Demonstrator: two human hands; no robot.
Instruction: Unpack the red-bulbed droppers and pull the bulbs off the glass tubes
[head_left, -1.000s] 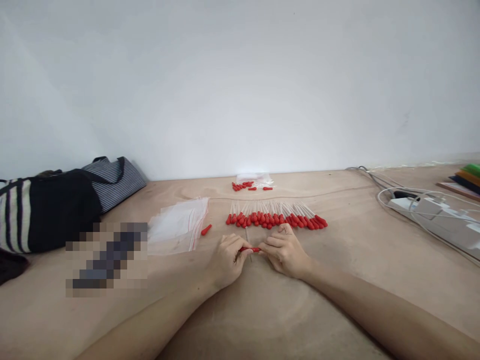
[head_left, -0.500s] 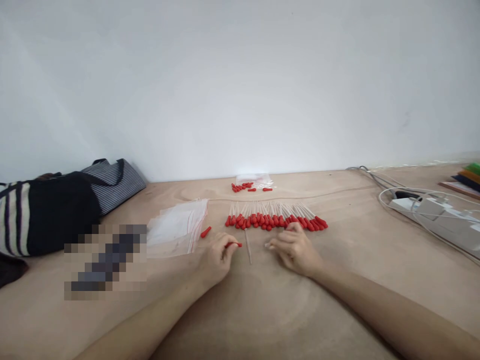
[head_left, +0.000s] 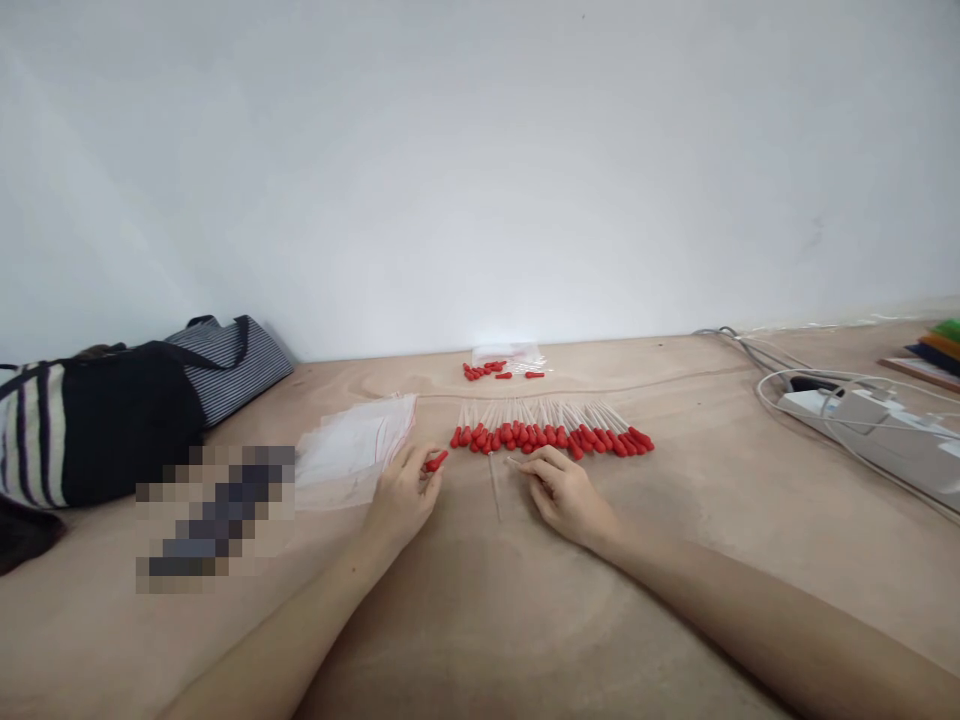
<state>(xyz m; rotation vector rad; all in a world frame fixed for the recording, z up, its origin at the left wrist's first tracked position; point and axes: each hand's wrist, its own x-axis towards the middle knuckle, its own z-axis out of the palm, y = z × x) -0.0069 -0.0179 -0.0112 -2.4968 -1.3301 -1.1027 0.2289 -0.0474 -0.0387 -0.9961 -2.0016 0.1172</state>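
Note:
My left hand [head_left: 405, 492] is closed with a red rubber dropper bulb [head_left: 436, 461] at its fingertips, narrow end pointing right. My right hand [head_left: 568, 493] pinches a thin pale tube whose tip [head_left: 513, 461] sticks out to the left; most of it is hidden by the fingers. Between the hands, one thin glass tube [head_left: 495, 490] lies on the table. Just beyond them is a row of droppers [head_left: 551, 435], red bulbs towards me and pale glass stems pointing away. My right fingertips are close to the row's near edge.
Clear zip bags [head_left: 349, 445] lie left of my left hand. Farther back are loose red bulbs [head_left: 484, 371] and a small plastic bag with thin tubes [head_left: 517, 356]. A black bag [head_left: 127, 420] stands left; a power strip [head_left: 870, 430] with cables lies right.
My left hand has moved left, over where a loose red bulb lay; a bulb still shows at its fingers. My right hand has shifted slightly left and farther away with the pale tube.

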